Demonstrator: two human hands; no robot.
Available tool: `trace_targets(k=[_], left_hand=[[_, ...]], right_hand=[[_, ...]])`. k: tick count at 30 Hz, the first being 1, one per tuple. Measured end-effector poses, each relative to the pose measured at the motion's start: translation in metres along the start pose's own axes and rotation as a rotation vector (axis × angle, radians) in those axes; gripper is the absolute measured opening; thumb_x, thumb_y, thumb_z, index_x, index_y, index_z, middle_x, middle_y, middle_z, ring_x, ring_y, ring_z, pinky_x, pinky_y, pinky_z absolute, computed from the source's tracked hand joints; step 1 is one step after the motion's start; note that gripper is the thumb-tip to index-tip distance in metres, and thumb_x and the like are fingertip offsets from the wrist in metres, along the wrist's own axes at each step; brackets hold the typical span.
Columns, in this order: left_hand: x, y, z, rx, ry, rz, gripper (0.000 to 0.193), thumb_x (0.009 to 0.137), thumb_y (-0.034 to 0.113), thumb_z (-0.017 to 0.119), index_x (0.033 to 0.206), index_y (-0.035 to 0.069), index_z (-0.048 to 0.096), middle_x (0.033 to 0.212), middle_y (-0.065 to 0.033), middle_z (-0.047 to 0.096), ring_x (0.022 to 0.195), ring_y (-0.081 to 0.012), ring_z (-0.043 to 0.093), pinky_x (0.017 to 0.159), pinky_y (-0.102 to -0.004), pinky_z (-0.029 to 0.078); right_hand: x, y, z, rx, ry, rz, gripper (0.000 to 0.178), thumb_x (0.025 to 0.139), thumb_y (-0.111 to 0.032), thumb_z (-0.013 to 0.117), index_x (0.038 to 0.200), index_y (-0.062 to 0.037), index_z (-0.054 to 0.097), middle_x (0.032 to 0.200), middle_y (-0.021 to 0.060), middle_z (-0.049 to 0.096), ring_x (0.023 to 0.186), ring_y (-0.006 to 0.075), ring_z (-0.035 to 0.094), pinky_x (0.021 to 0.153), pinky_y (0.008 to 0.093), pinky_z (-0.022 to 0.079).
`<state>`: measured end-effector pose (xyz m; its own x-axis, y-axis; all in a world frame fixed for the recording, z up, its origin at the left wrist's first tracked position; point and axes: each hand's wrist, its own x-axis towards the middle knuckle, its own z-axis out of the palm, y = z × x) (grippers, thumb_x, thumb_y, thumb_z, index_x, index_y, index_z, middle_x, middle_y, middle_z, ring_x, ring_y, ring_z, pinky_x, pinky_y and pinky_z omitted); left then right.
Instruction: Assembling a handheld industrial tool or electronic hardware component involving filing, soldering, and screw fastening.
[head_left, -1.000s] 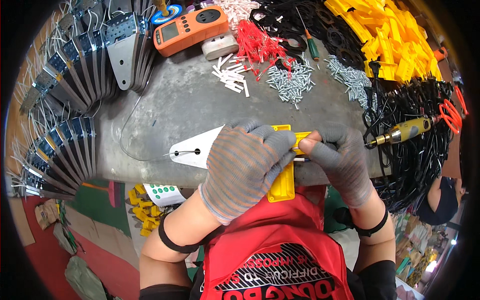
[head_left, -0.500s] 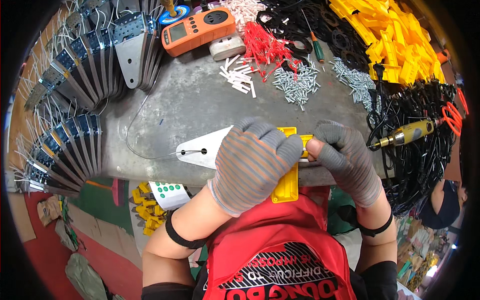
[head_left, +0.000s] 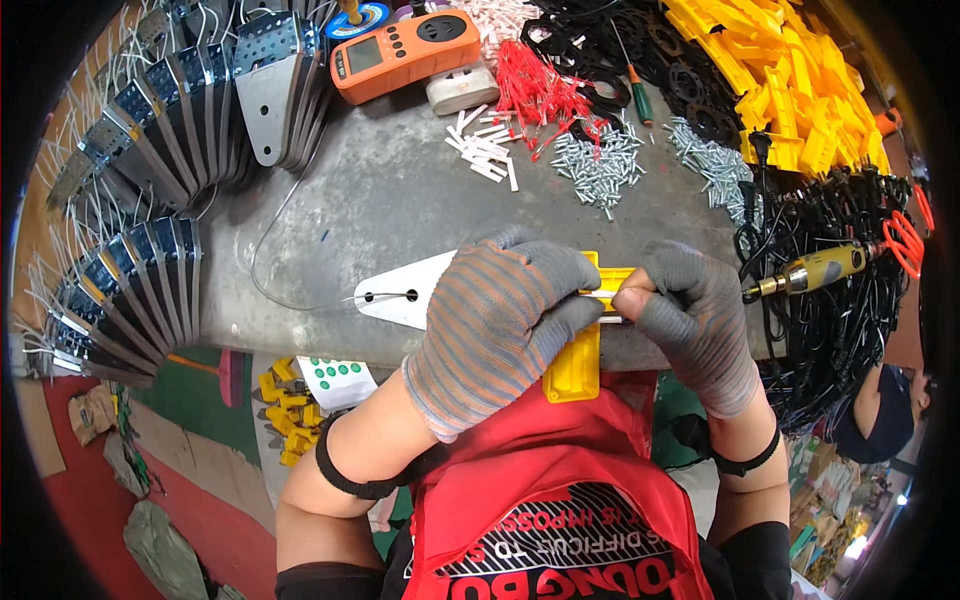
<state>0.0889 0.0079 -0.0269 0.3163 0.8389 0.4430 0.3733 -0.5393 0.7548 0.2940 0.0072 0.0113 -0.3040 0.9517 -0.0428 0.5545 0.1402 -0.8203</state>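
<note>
1. The yellow plastic housing (head_left: 572, 372) lies partly under the left hand (head_left: 500, 325), which curls palm-down over it and the white tapered plate (head_left: 393, 290); its exact grip is hidden.
2. The right hand (head_left: 695, 325) is nearly closed, thumb against bent fingers at the housing's right side; what it pinches is unclear.
3. Between the fingertips a pale strip (head_left: 602, 293) shows plainer than half a second ago, suggesting a shifted hold.
4. Beyond lie silver screws (head_left: 598, 168).

Matt knit-cloth gloves (head_left: 480, 335) cover the left hand (head_left: 510, 315) and right hand (head_left: 692, 325); between them, a glossy plastic housing (head_left: 573, 370); beside the left, a smooth metal-looking plate (head_left: 425, 278); beyond both, shiny metal screws (head_left: 597, 170) on a scuffed tabletop (head_left: 390, 200).
</note>
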Motion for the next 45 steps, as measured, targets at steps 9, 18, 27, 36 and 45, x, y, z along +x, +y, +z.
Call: trace_targets(k=[9, 18, 27, 36, 45], left_hand=[[-0.001, -0.002, -0.003, -0.236, -0.108, -0.140, 0.011, 0.078, 0.012, 0.070, 0.086, 0.005, 0.067, 0.077, -0.0105, 0.060, 0.071, -0.0278, 0.058, 0.064, -0.0350, 0.046], [0.014, 0.007, -0.023, -0.121, -0.371, -0.198, 0.016, 0.083, 0.018, 0.067, 0.088, 0.003, 0.067, 0.073, -0.0136, 0.061, 0.064, -0.0260, 0.058, 0.060, -0.0343, 0.044], [0.069, 0.020, -0.039, -0.226, -0.793, -0.505, 0.016, 0.086, 0.018, 0.063, 0.088, 0.003, 0.063, 0.069, -0.0012, 0.056, 0.063, -0.0092, 0.050, 0.059, -0.0273, 0.043], [0.089, 0.026, -0.036, 0.308, -0.958, 0.050, 0.020, 0.073, 0.003, 0.066, 0.093, 0.004, 0.063, 0.080, -0.0117, 0.063, 0.078, -0.0288, 0.063, 0.068, -0.0352, 0.049], [0.023, 0.042, -0.006, 0.728, -0.509, 0.310, 0.013, 0.067, 0.015, 0.063, 0.077, 0.009, 0.057, 0.083, -0.0050, 0.060, 0.084, -0.0244, 0.060, 0.070, -0.0397, 0.047]], right_hand=[[0.000, 0.002, -0.002, 0.044, -0.013, -0.010, 0.015, 0.078, -0.014, 0.072, 0.082, -0.0006, 0.068, 0.072, 0.0062, 0.059, 0.067, 0.0165, 0.055, 0.062, 0.0295, 0.043], [0.000, 0.008, -0.004, 0.057, -0.139, 0.103, 0.022, 0.079, -0.022, 0.071, 0.085, -0.0002, 0.068, 0.065, 0.0060, 0.058, 0.058, 0.0138, 0.054, 0.056, 0.0300, 0.043], [0.019, 0.017, -0.010, 0.071, -0.474, 0.176, 0.032, 0.081, -0.031, 0.066, 0.083, 0.0002, 0.068, 0.063, 0.0146, 0.061, 0.054, 0.0205, 0.059, 0.054, 0.0339, 0.047], [0.025, 0.018, -0.012, -0.081, -0.614, -0.045, 0.042, 0.079, -0.039, 0.059, 0.085, 0.0019, 0.067, 0.075, 0.0238, 0.064, 0.070, 0.0359, 0.065, 0.066, 0.0413, 0.051], [0.061, 0.007, -0.073, -0.317, -0.251, -0.214, 0.032, 0.083, -0.034, 0.063, 0.094, -0.0060, 0.071, 0.090, 0.0181, 0.069, 0.088, 0.0348, 0.068, 0.079, 0.0431, 0.052]])
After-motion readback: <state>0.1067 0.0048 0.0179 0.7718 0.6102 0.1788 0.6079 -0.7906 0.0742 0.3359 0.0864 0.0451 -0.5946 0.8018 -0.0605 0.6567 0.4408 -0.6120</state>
